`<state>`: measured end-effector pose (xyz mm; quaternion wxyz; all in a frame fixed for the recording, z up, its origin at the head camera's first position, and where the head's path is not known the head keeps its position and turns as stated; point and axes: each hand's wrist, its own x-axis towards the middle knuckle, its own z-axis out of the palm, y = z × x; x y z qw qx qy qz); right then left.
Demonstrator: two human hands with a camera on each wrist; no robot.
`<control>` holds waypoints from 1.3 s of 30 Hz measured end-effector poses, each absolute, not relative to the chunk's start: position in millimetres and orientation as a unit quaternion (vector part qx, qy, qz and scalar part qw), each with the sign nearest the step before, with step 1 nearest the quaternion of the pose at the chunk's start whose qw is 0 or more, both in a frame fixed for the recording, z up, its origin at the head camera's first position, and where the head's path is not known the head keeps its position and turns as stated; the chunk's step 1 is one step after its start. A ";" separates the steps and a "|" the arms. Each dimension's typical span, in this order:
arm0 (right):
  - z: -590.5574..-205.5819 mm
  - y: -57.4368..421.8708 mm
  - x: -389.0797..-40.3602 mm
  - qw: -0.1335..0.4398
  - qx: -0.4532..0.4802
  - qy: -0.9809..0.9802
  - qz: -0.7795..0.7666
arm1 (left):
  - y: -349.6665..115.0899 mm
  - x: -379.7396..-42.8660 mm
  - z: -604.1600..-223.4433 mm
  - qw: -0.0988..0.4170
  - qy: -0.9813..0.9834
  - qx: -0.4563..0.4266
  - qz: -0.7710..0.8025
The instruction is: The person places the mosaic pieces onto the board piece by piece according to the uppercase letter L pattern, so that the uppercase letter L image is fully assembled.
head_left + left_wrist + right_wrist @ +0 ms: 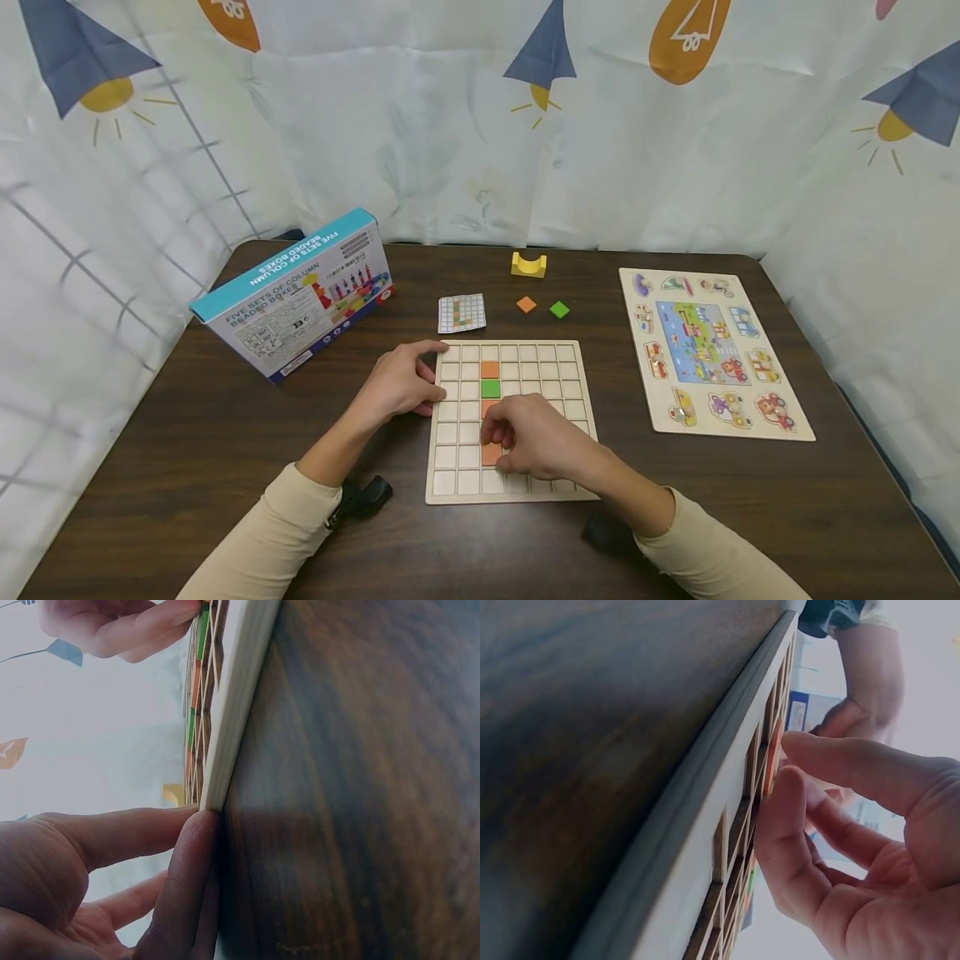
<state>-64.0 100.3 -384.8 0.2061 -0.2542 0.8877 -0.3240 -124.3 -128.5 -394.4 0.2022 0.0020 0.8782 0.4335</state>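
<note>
A pale wooden grid board [457, 458] lies flat on the table. One of its columns holds orange and green square tiles, including an orange tile [490, 369] and a green tile [490, 389] near the far edge. My left hand [405, 379] rests along the board's left side, its extended fingers touching the edge [217, 776]. Over the same column, my right hand [540, 437] has thumb and fingertips at opposite sides of a nearer orange tile [491, 455], pinching it at its cell. The right hand covers part of the column in the head view.
Beyond the board lie a pattern card [461, 313], a loose orange tile [527, 304], a loose green tile [559, 310] and a yellow curved block [528, 265]. A printed box [300, 292] stands at left. A picture puzzle board [716, 358] lies at right.
</note>
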 end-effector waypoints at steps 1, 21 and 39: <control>-384.1 100.3 -64.2 0.207 -0.253 0.888 -0.323 | -128.7 -124.2 -394.3 0.203 0.878 0.001 0.434; -365.1 129.5 -102.1 0.157 -0.207 0.903 -0.343 | -129.4 -124.2 -393.1 0.201 0.878 0.008 0.434; -370.5 175.4 -177.9 0.090 -0.100 0.930 -0.343 | -127.3 -123.1 -394.5 0.202 0.878 -0.006 0.433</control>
